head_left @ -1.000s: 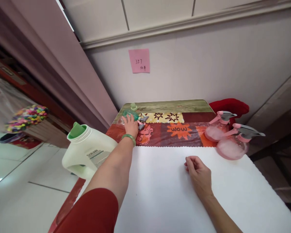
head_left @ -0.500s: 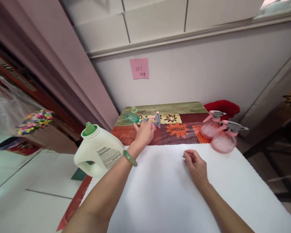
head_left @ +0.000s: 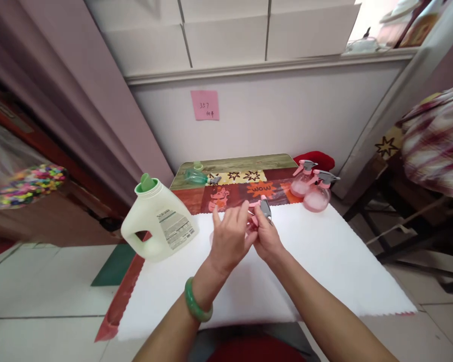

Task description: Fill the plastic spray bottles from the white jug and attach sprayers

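My left hand, with a green bangle at its wrist, is closed around the clear pink body of a spray bottle. The bottle lies on its side and is mostly hidden by the fingers. My right hand grips the same bottle at its grey and pink spray head. Both hands meet above the white cloth. To their left stands a large cream detergent jug with a green spout. Two pink spray bottles holding cloudy liquid stand upright at the right.
A green spray bottle lies on its side at the table's back left, by a pale green cap. Behind the table is a wall with a pink note. A stool with plaid fabric stands at the right.
My left hand has brought a pink spray bottle from the back of the table toward me. My right hand has moved in and taken hold of its spray head. The view has shifted right.
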The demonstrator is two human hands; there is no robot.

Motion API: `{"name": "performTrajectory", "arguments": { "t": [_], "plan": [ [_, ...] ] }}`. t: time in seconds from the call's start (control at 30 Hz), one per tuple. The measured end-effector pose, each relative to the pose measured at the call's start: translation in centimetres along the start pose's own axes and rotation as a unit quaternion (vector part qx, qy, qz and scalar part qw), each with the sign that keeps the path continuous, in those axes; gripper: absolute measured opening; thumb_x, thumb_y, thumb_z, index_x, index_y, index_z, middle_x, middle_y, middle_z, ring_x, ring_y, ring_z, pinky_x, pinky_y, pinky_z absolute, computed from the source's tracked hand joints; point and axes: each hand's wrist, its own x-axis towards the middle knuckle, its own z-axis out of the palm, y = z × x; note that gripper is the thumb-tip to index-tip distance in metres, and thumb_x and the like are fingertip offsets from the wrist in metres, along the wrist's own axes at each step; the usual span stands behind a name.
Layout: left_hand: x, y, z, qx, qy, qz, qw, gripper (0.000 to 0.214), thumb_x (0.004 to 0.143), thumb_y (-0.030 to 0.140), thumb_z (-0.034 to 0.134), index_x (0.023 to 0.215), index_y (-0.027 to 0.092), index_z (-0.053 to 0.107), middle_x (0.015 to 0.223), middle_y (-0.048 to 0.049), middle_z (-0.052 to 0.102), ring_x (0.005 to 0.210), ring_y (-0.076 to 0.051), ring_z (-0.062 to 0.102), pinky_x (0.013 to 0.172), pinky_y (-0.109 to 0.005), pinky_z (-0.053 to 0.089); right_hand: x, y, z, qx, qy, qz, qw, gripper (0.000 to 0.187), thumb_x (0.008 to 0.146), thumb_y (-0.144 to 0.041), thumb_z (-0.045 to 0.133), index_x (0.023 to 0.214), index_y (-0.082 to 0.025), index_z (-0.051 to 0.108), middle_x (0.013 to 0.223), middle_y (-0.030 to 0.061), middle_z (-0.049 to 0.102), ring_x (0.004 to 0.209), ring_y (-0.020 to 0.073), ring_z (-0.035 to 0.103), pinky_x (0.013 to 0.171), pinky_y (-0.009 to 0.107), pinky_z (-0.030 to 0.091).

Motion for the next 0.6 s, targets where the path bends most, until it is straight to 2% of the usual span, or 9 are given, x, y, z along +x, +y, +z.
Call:
{"name": "performTrajectory", "arguments": {
  "t": [0.07, 0.13, 0.27, 0.33, 0.4, 0.47, 0.53, 0.57, 0.6],
  "plan": [
    [-1.8, -0.9, -0.8, -0.010, 0.088, 0.015, 0.996, 0.086, 0.088, 0.051, 0.076, 0.157, 0.016, 0.038, 0.142, -0.0233, 0.063, 0.133, -0.038, 0.059, 0.121, -0.066, 0.024, 0.0, -0.6, 0.4, 0.022, 0.016, 0.022, 0.999, 0.042, 0.085, -0.063, 0.078, 0.091, -0.021, 0.074, 0.080, 0.0046, 0.081, 0.079, 0.0210, 0.077, 0.072, 0.030, 0.062],
    [-3.6, -2.0, -1.2, -0.042, 0.135, 0.055, 0.988, 0.103, 0.083, 0.057, 0.078, 0.162, 0.018, 0.025, 0.152, -0.0274, 0.052, 0.144, -0.040, 0.049, 0.119, -0.066, 0.031, -0.1, -1.5, 0.8, 0.044, 0.036, 0.037, 0.998, 0.046, 0.091, -0.066, 0.069, 0.083, -0.021, 0.072, 0.077, 0.0068, 0.081, 0.074, 0.0200, 0.077, 0.071, 0.029, 0.062],
    [-5.8, -3.7, -0.8, -0.038, 0.164, 0.170, 0.971, 0.081, 0.086, 0.030, 0.081, 0.153, 0.022, 0.038, 0.159, -0.0273, 0.039, 0.149, -0.040, 0.042, 0.112, -0.061, 0.046, -1.0, -2.4, 1.8, 0.071, 0.049, 0.063, 0.994, 0.054, 0.088, -0.069, 0.071, 0.063, -0.022, 0.059, 0.068, 0.0079, 0.079, 0.066, 0.0194, 0.076, 0.070, 0.029, 0.061],
    [-6.2, -4.1, -0.6, -0.019, 0.188, 0.194, 0.963, 0.072, 0.083, 0.016, 0.081, 0.146, 0.020, 0.046, 0.154, -0.0268, 0.042, 0.145, -0.038, 0.045, 0.110, -0.057, 0.049, -1.7, -2.4, 2.2, 0.078, 0.025, 0.061, 0.995, 0.053, 0.083, -0.065, 0.079, 0.060, -0.023, 0.056, 0.066, 0.0054, 0.078, 0.068, 0.0196, 0.076, 0.075, 0.030, 0.061],
    [-6.4, -4.0, -0.7, -0.030, 0.207, 0.189, 0.959, 0.072, 0.081, 0.016, 0.083, 0.143, 0.020, 0.047, 0.148, -0.0253, 0.047, 0.139, -0.037, 0.051, 0.106, -0.054, 0.052, -2.3, -2.3, 2.3, 0.069, -0.008, 0.041, 0.997, 0.052, 0.078, -0.059, 0.086, 0.059, -0.023, 0.054, 0.065, 0.0026, 0.077, 0.072, 0.0195, 0.076, 0.080, 0.031, 0.060],
    [-6.6, -3.5, -0.8, -0.100, 0.206, 0.128, 0.965, 0.077, 0.078, 0.028, 0.088, 0.143, 0.024, 0.047, 0.141, -0.0210, 0.053, 0.130, -0.035, 0.058, 0.100, -0.051, 0.056, -2.7, -2.4, 2.3, 0.049, -0.043, 0.021, 0.998, 0.054, 0.072, -0.056, 0.091, 0.057, -0.024, 0.051, 0.066, 0.0009, 0.077, 0.076, 0.0208, 0.077, 0.083, 0.033, 0.059],
    [-6.8, -2.8, -0.9, -0.259, 0.171, -0.026, 0.950, 0.083, 0.071, 0.041, 0.093, 0.139, 0.027, 0.047, 0.134, -0.0156, 0.059, 0.114, -0.030, 0.066, 0.090, -0.045, 0.060, -3.1, -2.6, 2.4, 0.022, -0.068, 0.001, 0.997, 0.057, 0.066, -0.058, 0.093, 0.056, -0.024, 0.049, 0.068, 0.0007, 0.078, 0.081, 0.0236, 0.077, 0.084, 0.036, 0.059],
    [-6.8, -2.4, -0.9, -0.360, 0.136, -0.129, 0.914, 0.086, 0.067, 0.048, 0.093, 0.137, 0.027, 0.047, 0.130, -0.0134, 0.061, 0.104, -0.027, 0.068, 0.083, -0.041, 0.061, -3.2, -2.8, 2.5, 0.006, -0.078, -0.013, 0.997, 0.058, 0.064, -0.061, 0.093, 0.056, -0.024, 0.048, 0.069, 0.0010, 0.078, 0.083, 0.0251, 0.077, 0.084, 0.037, 0.059],
    [-6.8, -2.0, -0.9, -0.449, 0.096, -0.221, 0.860, 0.084, 0.068, 0.058, 0.089, 0.133, 0.026, 0.048, 0.124, -0.0125, 0.064, 0.092, -0.024, 0.070, 0.074, -0.039, 0.061, -3.4, -3.0, 2.5, -0.014, -0.086, -0.028, 0.996, 0.059, 0.063, -0.063, 0.093, 0.056, -0.025, 0.048, 0.070, 0.0015, 0.079, 0.086, 0.0265, 0.077, 0.085, 0.038, 0.059]
  ]
}}
